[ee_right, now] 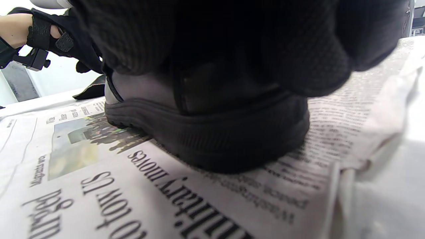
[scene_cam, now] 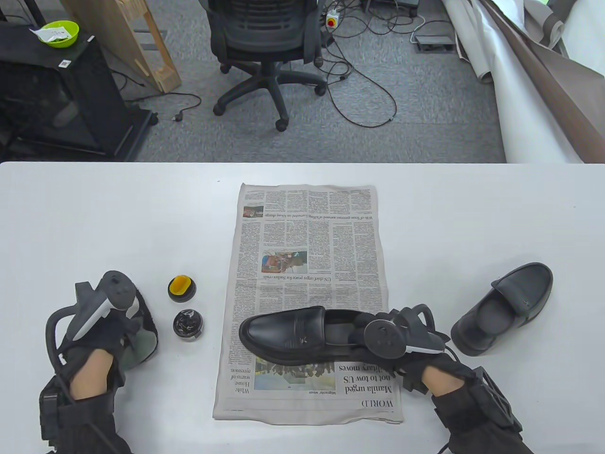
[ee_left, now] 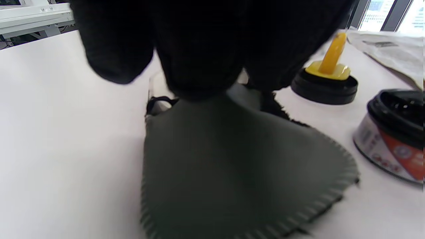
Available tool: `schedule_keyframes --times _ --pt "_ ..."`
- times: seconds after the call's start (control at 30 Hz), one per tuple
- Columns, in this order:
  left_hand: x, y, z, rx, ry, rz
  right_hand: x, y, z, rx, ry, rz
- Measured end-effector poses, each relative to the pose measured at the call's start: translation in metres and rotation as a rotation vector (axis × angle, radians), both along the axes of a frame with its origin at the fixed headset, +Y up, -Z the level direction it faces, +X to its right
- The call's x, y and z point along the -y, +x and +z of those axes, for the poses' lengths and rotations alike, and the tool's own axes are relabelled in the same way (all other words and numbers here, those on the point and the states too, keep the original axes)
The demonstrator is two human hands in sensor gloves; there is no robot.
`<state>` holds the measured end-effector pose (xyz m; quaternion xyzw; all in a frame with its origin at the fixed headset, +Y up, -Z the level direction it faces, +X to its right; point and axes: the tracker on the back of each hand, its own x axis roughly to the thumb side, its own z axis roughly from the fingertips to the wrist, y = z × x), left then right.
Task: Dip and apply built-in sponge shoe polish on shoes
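The right hand (scene_cam: 397, 338) holds the heel of a black shoe (scene_cam: 288, 333) on the newspaper (scene_cam: 307, 227). The left hand (scene_cam: 111, 326) holds a grey cloth (ee_left: 232, 172) on the surface (scene_cam: 94, 213).

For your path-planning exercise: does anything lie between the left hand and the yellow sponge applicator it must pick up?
Nothing visible does. The left hand rests on a dark cloth; the yellow applicator stands just right of it across bare table, with the open polish tin beside it, not between.

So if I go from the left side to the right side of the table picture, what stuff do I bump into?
Left hand on a dark cloth → open polish tin → shoe on the newspaper → right hand at its heel → second shoe.
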<state>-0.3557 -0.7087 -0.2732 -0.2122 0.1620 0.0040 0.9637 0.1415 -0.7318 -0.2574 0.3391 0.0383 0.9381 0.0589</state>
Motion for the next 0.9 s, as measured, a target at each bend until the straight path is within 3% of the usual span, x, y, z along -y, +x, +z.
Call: schedule_keyframes --times 0.27,0.47,0.6,0.73,0.9 --pt "0.025 -0.008 -0.011 -0.058 -0.092 -0.042 0.0 0.001 -0.001 0.0 0.0 -0.027" --pt "0.03 -0.01 -0.016 -0.057 -0.079 -0.003 0.002 0.002 0.0 -0.001 0.013 -0.052" --pt "0.015 -0.01 -0.01 -0.053 -0.023 0.036 0.002 0.003 0.0 0.002 0.018 -0.053" --pt "-0.01 -0.005 -0.003 -0.05 0.103 0.04 0.003 0.004 0.0 0.005 0.03 -0.081" --pt "-0.037 0.026 0.006 0.083 0.298 0.089 0.004 0.004 -0.001 0.005 0.018 -0.089"
